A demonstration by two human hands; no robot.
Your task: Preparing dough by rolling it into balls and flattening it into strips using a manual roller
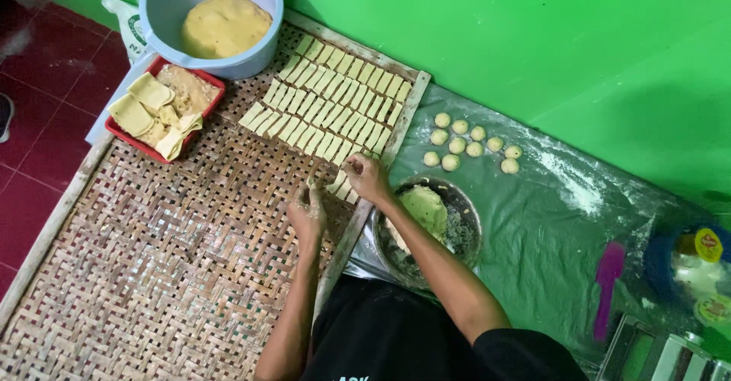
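A large woven bamboo tray [152, 259] with a wooden rim is seen lying on the floor against a green wall [533, 38], and beside it a grey plastic sheet [533, 221] dusted with flour is spread. At the tray's far end a pale blue basin [175, 4] holding a round mass of yellow dough is set, with a red tub [209, 84] of folded dough sheets and filling just beside it. A metal bowl [464, 213] of greenish filling is placed on the sheet near the person's body. Rows of small folded dough strips [327, 99] are laid out across the tray's far right part. A cluster of dough balls [468, 141] is seen on the sheet beyond the bowl. The right hand [367, 177] is lowered onto the nearest strips, its grip closed on one of them. The left hand [308, 212] is held just above the tray, its grip pinched shut on a small piece of dough [311, 184].
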